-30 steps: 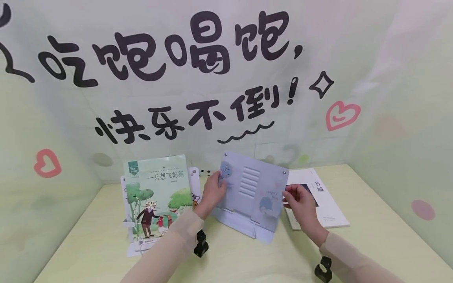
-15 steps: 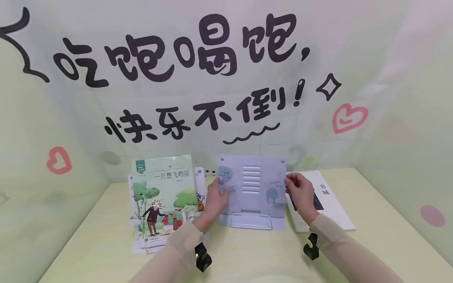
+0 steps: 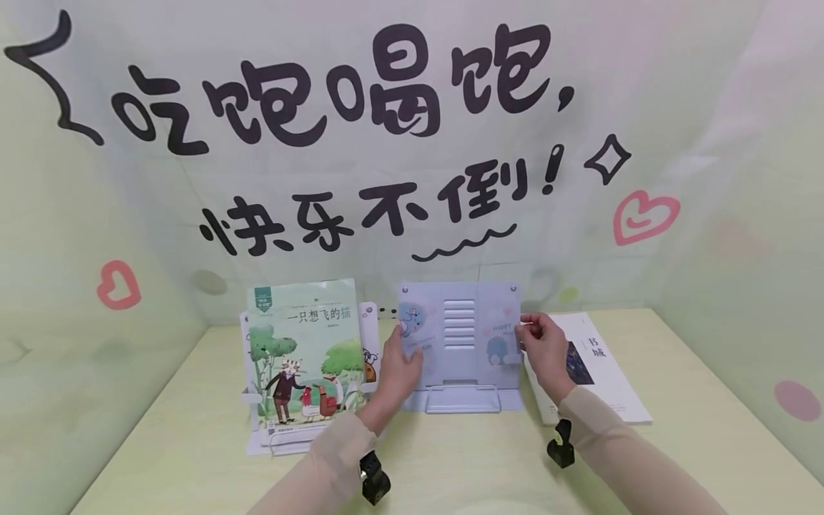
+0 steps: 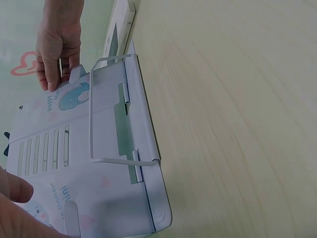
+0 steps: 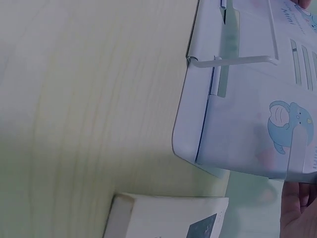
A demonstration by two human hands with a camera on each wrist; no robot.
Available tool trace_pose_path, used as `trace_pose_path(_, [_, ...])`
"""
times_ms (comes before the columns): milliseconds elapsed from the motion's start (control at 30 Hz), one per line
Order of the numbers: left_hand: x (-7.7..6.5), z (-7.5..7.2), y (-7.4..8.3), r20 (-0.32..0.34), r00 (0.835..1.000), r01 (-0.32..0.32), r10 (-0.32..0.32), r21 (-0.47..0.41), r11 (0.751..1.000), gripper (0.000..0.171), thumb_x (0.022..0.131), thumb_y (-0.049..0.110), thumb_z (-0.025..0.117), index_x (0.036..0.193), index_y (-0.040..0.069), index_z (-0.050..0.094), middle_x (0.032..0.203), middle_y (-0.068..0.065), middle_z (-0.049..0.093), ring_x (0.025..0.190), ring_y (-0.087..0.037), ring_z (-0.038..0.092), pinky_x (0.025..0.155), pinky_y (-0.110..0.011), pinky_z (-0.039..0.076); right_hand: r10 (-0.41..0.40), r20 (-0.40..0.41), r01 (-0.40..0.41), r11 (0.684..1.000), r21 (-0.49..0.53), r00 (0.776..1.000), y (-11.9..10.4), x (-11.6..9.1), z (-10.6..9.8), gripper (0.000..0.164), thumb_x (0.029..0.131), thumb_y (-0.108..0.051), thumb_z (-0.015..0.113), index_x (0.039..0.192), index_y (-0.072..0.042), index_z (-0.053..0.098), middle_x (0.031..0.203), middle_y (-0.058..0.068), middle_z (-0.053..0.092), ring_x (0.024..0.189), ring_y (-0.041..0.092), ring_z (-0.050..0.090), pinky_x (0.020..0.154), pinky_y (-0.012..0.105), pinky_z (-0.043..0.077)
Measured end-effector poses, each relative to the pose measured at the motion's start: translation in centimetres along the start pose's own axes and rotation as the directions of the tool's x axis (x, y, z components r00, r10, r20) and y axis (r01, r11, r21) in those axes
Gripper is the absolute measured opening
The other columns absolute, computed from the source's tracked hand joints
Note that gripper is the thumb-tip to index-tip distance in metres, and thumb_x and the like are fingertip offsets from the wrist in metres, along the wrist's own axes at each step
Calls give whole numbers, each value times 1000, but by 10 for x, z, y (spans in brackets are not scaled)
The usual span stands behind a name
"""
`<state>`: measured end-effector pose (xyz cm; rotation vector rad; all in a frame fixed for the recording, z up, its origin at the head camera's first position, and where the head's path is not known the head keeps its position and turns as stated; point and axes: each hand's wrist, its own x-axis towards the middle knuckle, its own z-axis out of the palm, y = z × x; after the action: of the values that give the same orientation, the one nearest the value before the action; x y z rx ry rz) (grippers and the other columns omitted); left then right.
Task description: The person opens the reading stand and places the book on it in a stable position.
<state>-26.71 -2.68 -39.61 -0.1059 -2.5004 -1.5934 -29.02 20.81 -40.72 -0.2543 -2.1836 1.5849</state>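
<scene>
A pale lilac book stand with slots and blue dinosaur prints stands upright on the table, leaning back on its base. My left hand holds its left edge, thumb on the front face and fingers round the side. At the opposite edge, my right hand pinches the plate between thumb and fingers. The left wrist view shows a white wire page holder across the lower front of the stand, and the right hand at the far edge. No book rests on this stand.
To the left, a green picture book leans on a second stand. A white book lies flat on the right of the table. Behind rises a printed cloth backdrop.
The book stand has turned from tilted to level, facing me squarely, with its base now down on the table. Both hands have kept hold of its side edges.
</scene>
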Motion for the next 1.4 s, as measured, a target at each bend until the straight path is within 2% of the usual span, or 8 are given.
trace_pose_path(233, [-1, 0, 1, 29, 999, 20, -19, -18, 1000, 62, 92, 8, 50, 144, -8, 20, 149, -26, 25, 138, -41, 23, 113, -50, 20, 12, 12, -11, 999, -35, 1000, -1, 5, 0, 16, 92, -7, 58, 106, 1, 60, 89, 12, 57, 69, 10, 49, 60, 16, 48])
trace_pose_path(800, [-2, 0, -1, 20, 1000, 0, 0, -3, 1000, 63, 91, 8, 51, 144, -9, 21, 148, -27, 27, 137, -41, 25, 112, -50, 21, 17, 53, -14, 999, -45, 998, -2, 8, -2, 17, 93, -6, 56, 108, 1, 59, 91, 12, 56, 77, 13, 50, 67, 22, 53])
trace_pose_path(900, [-4, 0, -1, 28, 1000, 1, -1, -1, 1000, 64, 91, 9, 52, 144, -8, 20, 150, -26, 23, 139, -41, 22, 113, -50, 19, 9, 100, -2, 997, -73, 995, 1, 8, -8, 19, 93, -4, 54, 110, 4, 59, 95, 16, 58, 80, 13, 54, 71, 24, 55])
trace_pose_path(1000, [-10, 4, -1, 12, 998, -56, 56, -7, 998, 65, 90, 8, 53, 145, -8, 20, 151, -26, 20, 140, -40, 19, 113, -50, 18, -22, 138, 42, 989, -145, 990, 11, 9, -26, 21, 93, -4, 54, 109, 7, 60, 96, 21, 62, 77, 12, 59, 67, 20, 54])
trace_pose_path(1133, [-22, 14, 9, -1, 984, -177, 177, -53, 983, 63, 89, 6, 55, 144, -4, 25, 152, -21, 23, 140, -37, 22, 113, -49, 19, -110, 136, 148, 941, -305, 985, 30, 12, -64, 20, 90, -3, 56, 106, 8, 62, 91, 23, 65, 70, 10, 60, 61, 19, 49])
trace_pose_path(1233, [-35, 27, 20, 61, 973, -216, 225, -126, 968, 59, 90, 8, 55, 143, -1, 31, 149, -17, 32, 137, -34, 30, 111, -47, 26, -139, 133, 184, 878, -442, 981, 43, 12, -97, 20, 89, -3, 57, 104, 9, 63, 91, 24, 66, 73, 20, 62, 67, 29, 50])
trace_pose_path(1300, [-46, 38, 25, 133, 966, -191, 220, -204, 960, 55, 91, 9, 55, 141, -2, 34, 146, -17, 38, 134, -33, 37, 109, -44, 31, -120, 157, 185, 840, -510, 980, 49, 11, -116, 21, 89, -1, 56, 105, 11, 61, 92, 26, 65, 78, 29, 62, 72, 40, 50])
trace_pose_path(1400, [-62, 57, 30, 244, 954, -91, 174, -316, 944, 51, 91, 9, 56, 138, -4, 39, 138, -20, 46, 125, -34, 47, 100, -37, 43, -59, 217, 178, 793, -583, 974, 56, 10, -137, 24, 88, 0, 54, 106, 14, 59, 94, 28, 63, 85, 38, 60, 78, 50, 46])
